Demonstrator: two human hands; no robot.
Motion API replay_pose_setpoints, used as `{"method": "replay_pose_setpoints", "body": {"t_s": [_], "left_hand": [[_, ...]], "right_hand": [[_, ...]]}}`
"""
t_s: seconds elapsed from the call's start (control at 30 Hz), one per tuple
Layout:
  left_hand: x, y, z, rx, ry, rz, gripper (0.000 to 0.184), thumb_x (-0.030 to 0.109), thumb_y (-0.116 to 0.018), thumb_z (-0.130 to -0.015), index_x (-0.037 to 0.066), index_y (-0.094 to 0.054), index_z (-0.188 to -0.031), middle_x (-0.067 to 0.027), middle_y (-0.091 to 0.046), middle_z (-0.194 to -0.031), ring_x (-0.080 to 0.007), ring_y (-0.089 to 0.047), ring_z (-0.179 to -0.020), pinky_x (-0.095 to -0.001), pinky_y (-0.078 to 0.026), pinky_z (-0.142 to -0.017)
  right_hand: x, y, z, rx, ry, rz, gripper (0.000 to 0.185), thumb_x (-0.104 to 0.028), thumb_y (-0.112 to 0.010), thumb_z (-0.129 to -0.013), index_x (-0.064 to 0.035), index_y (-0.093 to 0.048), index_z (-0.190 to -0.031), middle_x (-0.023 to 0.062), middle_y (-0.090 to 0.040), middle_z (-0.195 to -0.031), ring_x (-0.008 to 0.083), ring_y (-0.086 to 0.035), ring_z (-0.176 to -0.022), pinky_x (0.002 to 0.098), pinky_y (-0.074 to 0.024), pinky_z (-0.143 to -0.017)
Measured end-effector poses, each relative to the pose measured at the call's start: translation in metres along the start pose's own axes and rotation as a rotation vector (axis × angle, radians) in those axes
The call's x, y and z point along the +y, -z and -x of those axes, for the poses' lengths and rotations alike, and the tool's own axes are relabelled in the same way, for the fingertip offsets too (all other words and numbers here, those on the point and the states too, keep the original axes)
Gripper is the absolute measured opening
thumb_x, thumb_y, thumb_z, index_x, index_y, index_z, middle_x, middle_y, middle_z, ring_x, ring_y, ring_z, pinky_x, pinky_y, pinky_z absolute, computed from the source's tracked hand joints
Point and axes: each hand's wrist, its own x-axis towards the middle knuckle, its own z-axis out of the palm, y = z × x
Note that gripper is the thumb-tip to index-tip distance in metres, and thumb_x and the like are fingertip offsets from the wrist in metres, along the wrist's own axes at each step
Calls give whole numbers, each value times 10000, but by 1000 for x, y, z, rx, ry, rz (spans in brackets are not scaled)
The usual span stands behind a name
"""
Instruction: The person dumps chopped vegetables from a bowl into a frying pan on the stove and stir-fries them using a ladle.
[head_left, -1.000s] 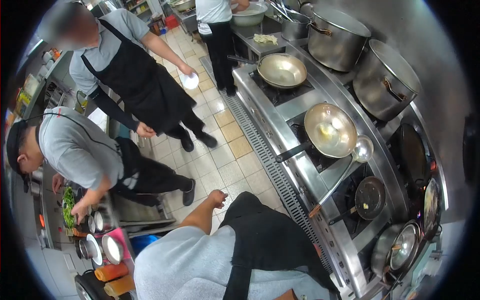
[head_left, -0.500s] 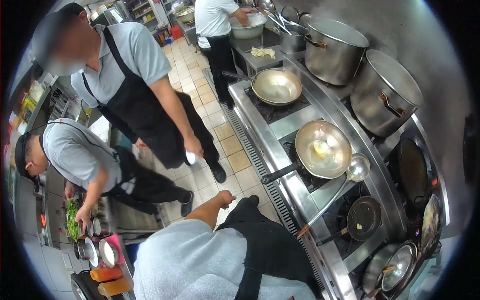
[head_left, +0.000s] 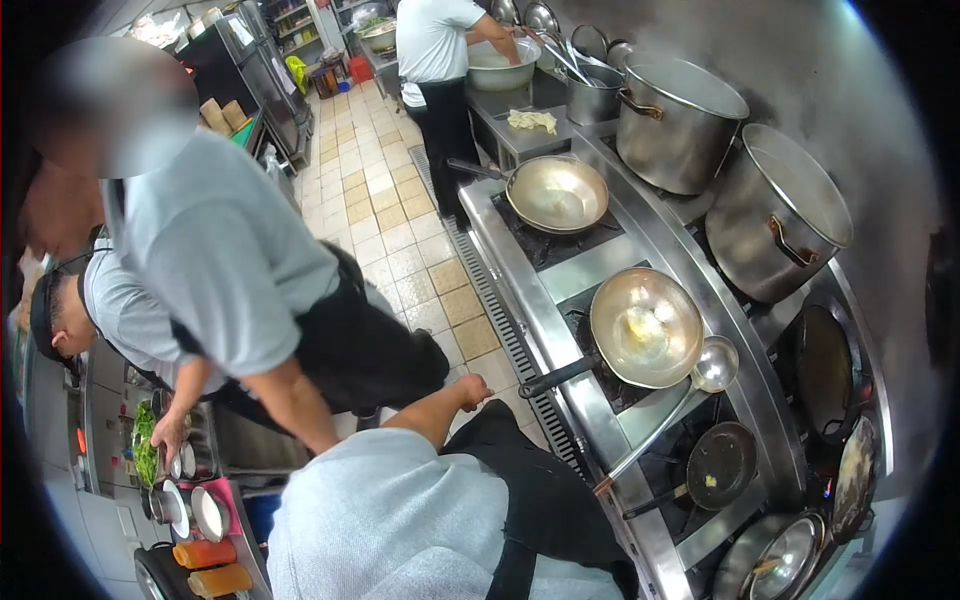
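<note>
My left hand [head_left: 472,392] is low in front of my black apron [head_left: 535,480], with its fingers curled in and nothing showing in them. It is apart from the stove [head_left: 590,430]. Nearest to it on the stove side is the black handle of a wok [head_left: 625,335] with a shiny yellowish patch inside. A long-handled ladle [head_left: 716,365] lies across the stove beside that wok. A small dark frying pan [head_left: 722,462] with a small yellow bit in it sits on the closer burner. My right hand is out of view.
One co-worker [head_left: 230,250] stands close on my left; another [head_left: 150,320] bends over greens [head_left: 145,450] at the counter. A third person [head_left: 435,60] works at a large basin [head_left: 500,70]. Two tall stockpots [head_left: 680,125] line the back. Floor tiles [head_left: 400,250] run between.
The nearby co-worker has come closer to me on the left, their arm now reaching down beside my shoulder. My view has shifted slightly. My left hand stays low with curled fingers.
</note>
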Motion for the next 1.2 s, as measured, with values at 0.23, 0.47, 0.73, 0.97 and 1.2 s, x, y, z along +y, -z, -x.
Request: {"method": "replay_pose_setpoints", "body": {"t_s": [0.23, 0.47, 0.73, 0.97, 1.2], "left_hand": [[-12, -39, 8, -194, 153, 92, 613, 183, -795, -706, 171, -603, -1288, -120, -681, -1075, -349, -633, -1044, -442, -522, -872], [-2, -38, 23, -261, 209, 175, 345, 281, -511, -966, 159, -620, -1270, -129, -688, -1086, -327, -669, -989, -432, -542, -847], [15, -28, 27, -62, 477, 647, 292, 335, -636, -847, 58, -705, -910, -117, -705, -905, -322, -665, -854, -440, -528, -791], [37, -21, 39, 17, 667, 1006, 520, 408, -545, -955, -80, -678, -836, -219, -673, -720, -294, -681, -572, -415, -566, -516], [23, -91, 37, 76, 490, 1026, 492, 376, -591, -945, -106, -662, -875, -231, -664, -720, -300, -671, -560, -415, -562, -495]], "right_hand": [[-5, 5, -8, -7, 13, 5, 264, -331, -593, -838, -75, -658, -834, 181, -635, -755, 392, -628, -724, 497, -491, -650], [-3, 8, -14, -16, 30, 10, 256, -326, -591, -840, -78, -656, -829, 178, -631, -751, 389, -627, -716, 498, -490, -644], [-3, 9, -17, -19, 46, 6, 247, -320, -589, -842, -82, -653, -824, 174, -626, -746, 385, -625, -707, 500, -488, -638], [0, 9, -16, -22, 57, 12, 239, -315, -587, -844, -85, -650, -820, 171, -622, -742, 382, -623, -699, 501, -486, -632], [3, 11, -11, -22, 75, 15, 232, -310, -585, -846, -89, -648, -816, 167, -618, -738, 378, -622, -692, 502, -484, -626]]}}
